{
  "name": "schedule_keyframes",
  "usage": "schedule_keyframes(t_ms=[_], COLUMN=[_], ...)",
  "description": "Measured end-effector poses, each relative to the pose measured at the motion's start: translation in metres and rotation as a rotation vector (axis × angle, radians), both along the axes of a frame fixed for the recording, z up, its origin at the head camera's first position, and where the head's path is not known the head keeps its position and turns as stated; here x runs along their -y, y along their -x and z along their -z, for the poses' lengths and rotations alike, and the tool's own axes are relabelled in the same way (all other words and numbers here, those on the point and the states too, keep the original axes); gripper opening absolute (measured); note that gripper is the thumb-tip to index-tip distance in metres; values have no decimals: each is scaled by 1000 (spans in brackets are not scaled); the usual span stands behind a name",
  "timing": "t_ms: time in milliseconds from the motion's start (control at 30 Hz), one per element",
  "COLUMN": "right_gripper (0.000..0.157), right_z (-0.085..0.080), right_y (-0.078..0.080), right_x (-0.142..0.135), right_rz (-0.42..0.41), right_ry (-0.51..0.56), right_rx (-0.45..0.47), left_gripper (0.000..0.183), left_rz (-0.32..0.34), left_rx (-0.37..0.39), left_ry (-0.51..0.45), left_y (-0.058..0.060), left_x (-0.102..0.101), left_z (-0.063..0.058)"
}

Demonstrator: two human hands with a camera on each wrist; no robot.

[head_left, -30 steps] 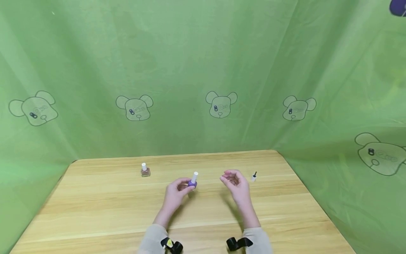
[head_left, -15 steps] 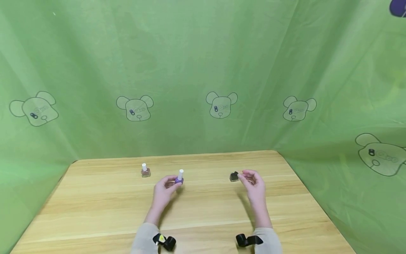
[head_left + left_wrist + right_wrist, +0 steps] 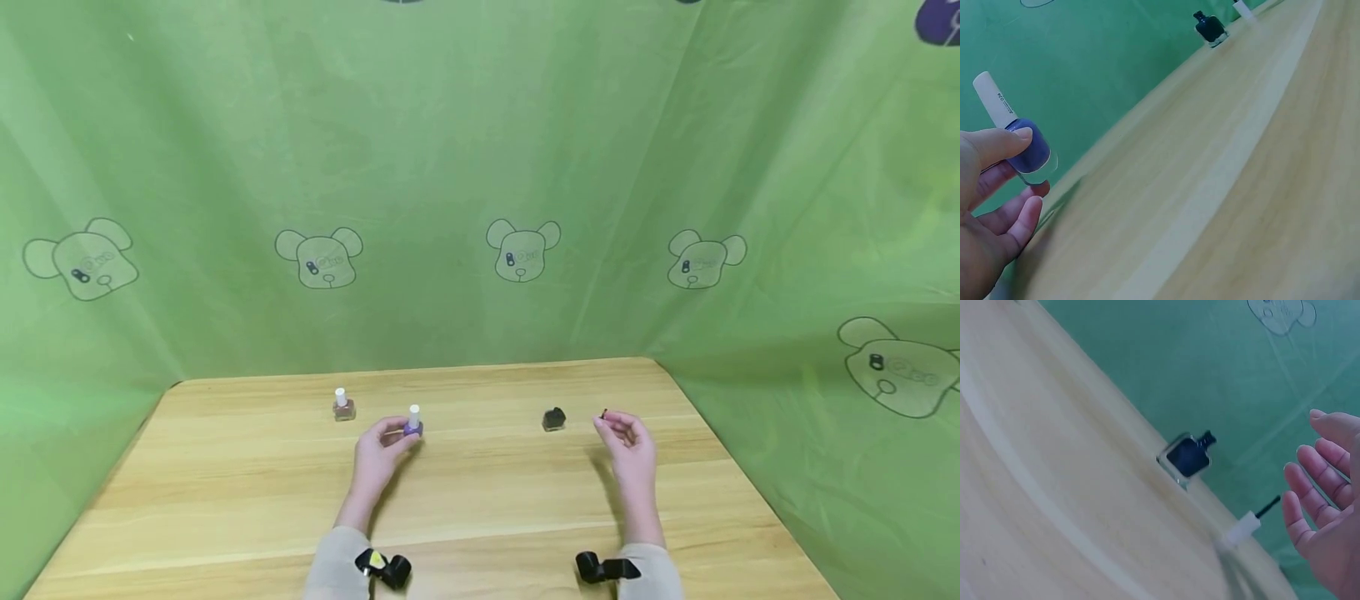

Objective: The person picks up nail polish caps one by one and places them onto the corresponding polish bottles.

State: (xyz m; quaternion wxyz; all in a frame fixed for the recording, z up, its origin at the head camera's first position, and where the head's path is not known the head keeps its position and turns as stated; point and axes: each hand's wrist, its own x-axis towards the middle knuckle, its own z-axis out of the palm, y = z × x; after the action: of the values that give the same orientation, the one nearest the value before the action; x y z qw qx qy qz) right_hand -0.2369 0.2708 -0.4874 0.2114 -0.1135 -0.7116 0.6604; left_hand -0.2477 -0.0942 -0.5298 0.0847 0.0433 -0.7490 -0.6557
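My left hand (image 3: 378,457) pinches a purple nail polish bottle (image 3: 1030,147) between thumb and fingers; its white cap (image 3: 994,100) is on and points up. Around the glass body, the thumb lies across the front. On the right, my right hand (image 3: 632,457) holds nothing, its fingers loosely bent and spread in the right wrist view. Close to those fingers, a white cap with a dark brush (image 3: 1241,530) stands on the table, brush up; the hand mostly hides it in the head view. An uncapped black nail polish bottle (image 3: 1188,457) stands just left of that hand.
A brownish-pink nail polish bottle (image 3: 343,408) with a white cap stands at the back left of the wooden table (image 3: 480,500). A green curtain (image 3: 420,150) with printed bear heads surrounds the table's back and sides.
My left hand has moved left with the purple bottle. My right hand has moved right, past the black bottle, which it hid at first, to the brush cap.
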Motion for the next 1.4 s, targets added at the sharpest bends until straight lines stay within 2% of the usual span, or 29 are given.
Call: schedule_keyframes(t_ms=[400,567,700,867,1133,1400], right_gripper=[40,40,44,52,69,68], right_z=[17,22,26,29,31,34], right_y=[3,6,7,11,20,29], right_x=[-16,-17,-17,-19,-23,-28], right_rz=[33,54,77,107,56,7], right_ry=[131,108,70,21,3,-51], right_rx=[72,81,91,146,207,235], left_gripper=[36,36,37,36,36,34], left_rz=[-28,-26,2,42,49,73], left_rx=[-10,-26,-38,-36,-35,-42], left_ry=[-43,-40,-30,-34,-19,-7], left_y=[13,19,26,35,49,60], left_x=[4,2,1,-1,-5,-7], left_z=[4,4,6,9,9,10])
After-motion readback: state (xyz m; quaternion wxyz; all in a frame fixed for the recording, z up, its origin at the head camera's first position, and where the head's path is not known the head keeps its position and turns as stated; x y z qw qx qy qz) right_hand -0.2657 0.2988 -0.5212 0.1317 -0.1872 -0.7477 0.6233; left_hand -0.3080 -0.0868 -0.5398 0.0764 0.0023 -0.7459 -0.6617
